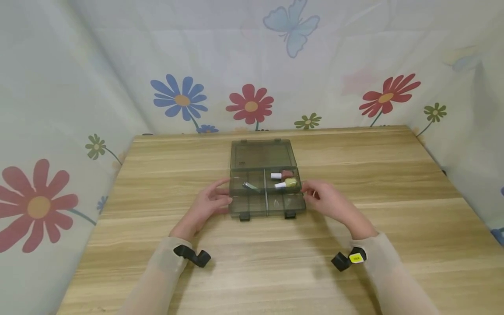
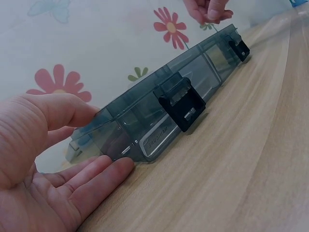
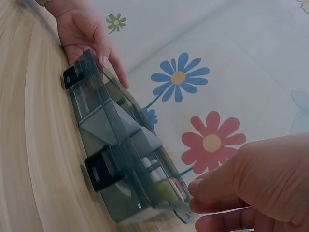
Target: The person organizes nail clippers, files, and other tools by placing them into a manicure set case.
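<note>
A translucent dark grey-green plastic compartment box (image 1: 257, 205) rests on the table with its lid (image 1: 263, 155) laid back. In its compartments lie a nail clipper (image 1: 251, 187) and two nail polish bottles, one red (image 1: 286, 175) and one yellow (image 1: 290, 182), both with white caps. My left hand (image 1: 208, 201) touches the box's left side. Its lower fingers (image 2: 104, 179) meet the bottom corner, and a bent finger reaches the upper edge. At the right side is my right hand (image 1: 324, 199), fingers loosely bent. Its fingertips (image 3: 195, 187) are close by the box edge; contact is unclear.
Two black latches (image 2: 186, 104) hang loose along the box's front. The wooden table (image 1: 260, 267) meets a flower-printed cloth backdrop (image 1: 327, 78) at the back and sides. Each wrist wears a black camera mount (image 1: 193, 255).
</note>
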{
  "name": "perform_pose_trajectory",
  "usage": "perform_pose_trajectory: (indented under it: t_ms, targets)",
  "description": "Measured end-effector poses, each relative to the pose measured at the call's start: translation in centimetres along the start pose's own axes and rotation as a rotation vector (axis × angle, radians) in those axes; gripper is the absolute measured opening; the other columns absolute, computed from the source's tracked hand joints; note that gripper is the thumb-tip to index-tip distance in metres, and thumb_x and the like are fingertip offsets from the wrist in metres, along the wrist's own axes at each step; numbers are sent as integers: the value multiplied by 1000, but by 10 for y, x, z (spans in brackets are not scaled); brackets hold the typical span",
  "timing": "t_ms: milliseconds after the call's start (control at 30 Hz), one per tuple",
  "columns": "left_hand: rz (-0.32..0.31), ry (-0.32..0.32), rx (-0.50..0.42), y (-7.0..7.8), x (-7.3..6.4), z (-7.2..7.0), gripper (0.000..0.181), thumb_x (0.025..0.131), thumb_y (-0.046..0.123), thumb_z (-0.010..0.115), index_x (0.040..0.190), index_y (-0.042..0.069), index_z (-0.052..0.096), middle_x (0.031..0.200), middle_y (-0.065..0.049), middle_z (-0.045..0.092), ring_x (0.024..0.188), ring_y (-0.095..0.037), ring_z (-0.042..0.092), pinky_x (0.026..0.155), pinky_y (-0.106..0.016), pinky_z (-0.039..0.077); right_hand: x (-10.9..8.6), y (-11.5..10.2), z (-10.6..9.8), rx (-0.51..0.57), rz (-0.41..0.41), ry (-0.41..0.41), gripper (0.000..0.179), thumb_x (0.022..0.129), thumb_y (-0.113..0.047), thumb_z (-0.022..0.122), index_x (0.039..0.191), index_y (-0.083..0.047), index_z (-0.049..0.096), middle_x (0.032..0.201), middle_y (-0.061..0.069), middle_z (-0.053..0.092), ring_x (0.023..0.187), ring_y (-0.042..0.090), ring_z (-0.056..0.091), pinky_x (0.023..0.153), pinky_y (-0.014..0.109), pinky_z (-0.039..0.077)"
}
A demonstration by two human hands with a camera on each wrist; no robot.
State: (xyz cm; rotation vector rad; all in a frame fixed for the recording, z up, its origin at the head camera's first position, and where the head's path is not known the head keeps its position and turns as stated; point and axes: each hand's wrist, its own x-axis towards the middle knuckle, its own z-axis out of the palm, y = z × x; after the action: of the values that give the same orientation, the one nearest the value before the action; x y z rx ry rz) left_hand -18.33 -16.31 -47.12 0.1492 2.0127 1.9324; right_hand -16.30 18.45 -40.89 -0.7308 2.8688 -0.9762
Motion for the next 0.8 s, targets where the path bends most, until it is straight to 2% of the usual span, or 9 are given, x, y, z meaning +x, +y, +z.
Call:
perform_pose_trajectory:
  t_ms: [67,300,533,800]
  targets:
    - [2,-4,-1,0,0,0,63,86,8,65,142,17,37,130,-23,43,108,-32,52,82,-43,52,-5,4,-2,-4,16,1,11,84,3,60,94,1,63,78,2,59,70,15,52,61,32,46]
    - [-30,-23,-14,23,-11,7,65,87,2,61,144,10,32,132,-27,39,111,-35,49,84,-46,50,-24,19,-15,-33,105,6,12,87,0,60,99,1,63,80,2,59,70,15,51,59,31,45]
    - [-24,-26,-12,24,-11,7,65,87,1,60,145,8,31,132,-29,38,110,-35,49,83,-45,51,-41,30,-31,-70,144,33,13,87,-1,60,100,1,62,79,3,58,67,16,49,57,30,43]
    - [-30,-17,-21,24,-11,7,65,87,1,61,144,10,33,133,-29,38,110,-34,49,84,-46,50,-60,38,-43,-64,178,39,12,87,1,61,98,1,62,79,3,57,69,17,48,57,30,42]
